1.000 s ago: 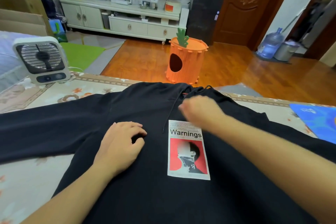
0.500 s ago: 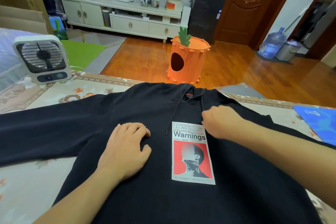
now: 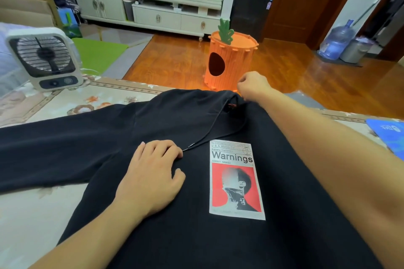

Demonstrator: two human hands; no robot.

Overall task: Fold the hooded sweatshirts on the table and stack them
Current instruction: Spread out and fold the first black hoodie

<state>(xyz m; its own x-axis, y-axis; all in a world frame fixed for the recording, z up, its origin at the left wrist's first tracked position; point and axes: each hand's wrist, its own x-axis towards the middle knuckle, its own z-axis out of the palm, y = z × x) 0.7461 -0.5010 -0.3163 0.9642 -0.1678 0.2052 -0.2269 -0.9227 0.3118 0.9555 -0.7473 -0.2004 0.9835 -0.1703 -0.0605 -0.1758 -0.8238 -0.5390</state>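
Lying front up across the floral-covered bench (image 3: 43, 209), the black hooded sweatshirt (image 3: 175, 236) spreads one sleeve to the left. The left hand (image 3: 150, 178) rests palm down on its chest beside the "Warnings" print (image 3: 235, 179), fingers (image 3: 168, 148) loosely bent near the drawstring tips. The right hand (image 3: 252, 86) reaches to the neckline, fingers curled and pinching the hood's edge. A small fan (image 3: 43, 61) stands far left.
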